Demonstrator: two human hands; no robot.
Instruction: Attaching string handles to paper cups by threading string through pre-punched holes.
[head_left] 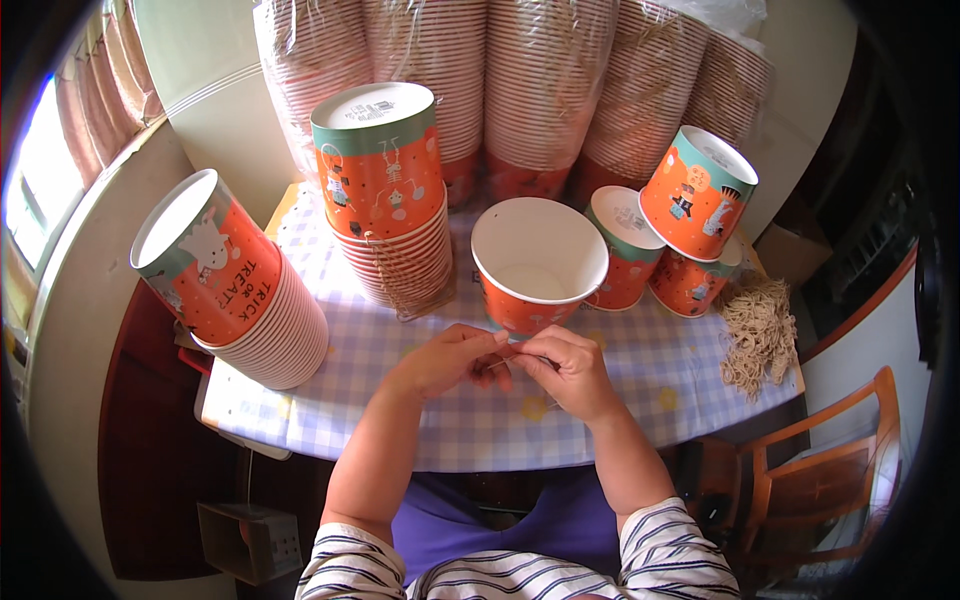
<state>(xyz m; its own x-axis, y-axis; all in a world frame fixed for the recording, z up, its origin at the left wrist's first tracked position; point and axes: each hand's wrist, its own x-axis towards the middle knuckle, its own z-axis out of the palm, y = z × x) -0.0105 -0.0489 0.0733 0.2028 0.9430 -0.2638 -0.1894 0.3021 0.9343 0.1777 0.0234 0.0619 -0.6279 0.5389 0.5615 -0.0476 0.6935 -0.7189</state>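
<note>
An open paper bucket (525,310), orange with a white inside, stands upright just beyond my hands. My left hand (450,362) and my right hand (570,368) meet at its near side, fingertips pinched close together. A thin pale string (503,361) shows between the fingers; most of it is hidden by them. To the right lies a tangled heap of tan strings (760,338). More tan strings (400,275) hang over the side of a tall stack of upside-down buckets (385,170) behind my left hand.
Another nested bucket stack (235,275) leans at the table's left edge. Upside-down buckets (700,195) are piled at the right, one resting on two others. Tall plastic-wrapped bucket stacks (545,80) line the back of the checked tablecloth (465,430). A wooden chair (820,470) stands at the right.
</note>
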